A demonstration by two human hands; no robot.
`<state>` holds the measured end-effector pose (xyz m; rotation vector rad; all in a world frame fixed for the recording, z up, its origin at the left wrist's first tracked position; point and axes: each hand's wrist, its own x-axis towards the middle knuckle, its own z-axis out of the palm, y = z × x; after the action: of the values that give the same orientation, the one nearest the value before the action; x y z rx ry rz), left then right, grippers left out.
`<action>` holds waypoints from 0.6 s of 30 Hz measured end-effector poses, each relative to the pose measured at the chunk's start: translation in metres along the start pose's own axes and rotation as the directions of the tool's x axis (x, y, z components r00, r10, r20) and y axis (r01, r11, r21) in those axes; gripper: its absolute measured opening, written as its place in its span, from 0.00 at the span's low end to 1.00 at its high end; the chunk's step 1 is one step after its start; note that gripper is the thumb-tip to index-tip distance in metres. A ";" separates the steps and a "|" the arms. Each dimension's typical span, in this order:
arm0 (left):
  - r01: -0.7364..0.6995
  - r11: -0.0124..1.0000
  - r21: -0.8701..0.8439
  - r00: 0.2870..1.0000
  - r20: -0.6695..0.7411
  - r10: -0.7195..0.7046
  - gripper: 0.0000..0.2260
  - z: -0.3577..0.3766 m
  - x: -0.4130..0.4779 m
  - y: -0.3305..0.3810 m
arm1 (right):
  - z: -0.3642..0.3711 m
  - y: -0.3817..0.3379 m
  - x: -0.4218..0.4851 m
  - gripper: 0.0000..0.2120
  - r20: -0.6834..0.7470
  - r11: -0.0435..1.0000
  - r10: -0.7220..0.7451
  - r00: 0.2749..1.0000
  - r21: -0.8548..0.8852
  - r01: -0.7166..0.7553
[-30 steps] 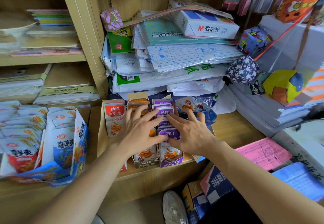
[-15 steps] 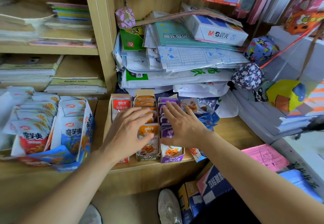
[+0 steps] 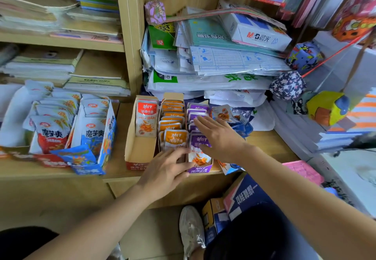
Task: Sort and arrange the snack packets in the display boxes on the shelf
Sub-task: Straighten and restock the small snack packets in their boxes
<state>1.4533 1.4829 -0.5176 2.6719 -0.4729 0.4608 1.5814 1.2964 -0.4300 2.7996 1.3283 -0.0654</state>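
Note:
Three narrow display boxes stand side by side on the wooden shelf (image 3: 122, 175). The red box (image 3: 140, 154) holds one red packet (image 3: 146, 118) at its back. The orange box holds a row of orange packets (image 3: 175, 137). The purple box (image 3: 200, 169) holds purple packets (image 3: 198, 109). My left hand (image 3: 165, 171) rests with relaxed fingers at the front of the orange box. My right hand (image 3: 218, 135) lies flat, fingers straight, over the purple packets. Loose blue packets (image 3: 234, 117) lie to the right of the purple box.
A bigger blue box (image 3: 105, 137) of red and blue packets stands at the left. Stacked paper packs and plastic bags (image 3: 213, 66) rise right behind the boxes. Patterned balls (image 3: 288, 85) hang at the right. Cartons (image 3: 244, 196) and my shoe (image 3: 192, 233) are on the floor below.
My left hand has slid back from the tops of the orange packets to the box fronts. My right hand has stayed over the purple row. The camera has shifted left.

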 end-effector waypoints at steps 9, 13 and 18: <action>0.117 0.993 -0.019 0.980 -0.159 -0.118 0.09 0.012 0.015 0.014 | 0.030 -0.021 -0.035 0.39 -0.164 0.995 0.077 0.983 0.081 -0.065; 0.131 0.991 0.004 0.975 -0.181 -0.128 0.10 0.013 0.017 0.017 | 0.031 -0.020 -0.027 0.37 -0.138 0.991 0.039 0.990 0.134 -0.021; 0.127 0.989 0.078 0.978 -0.179 -0.112 0.13 0.010 0.019 0.015 | 0.022 -0.006 -0.041 0.32 -0.330 0.942 0.115 0.937 0.335 0.002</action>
<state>1.4673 1.4611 -0.5144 2.6942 -0.2435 0.6862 1.5508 1.2675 -0.4502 3.2522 1.4133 0.2415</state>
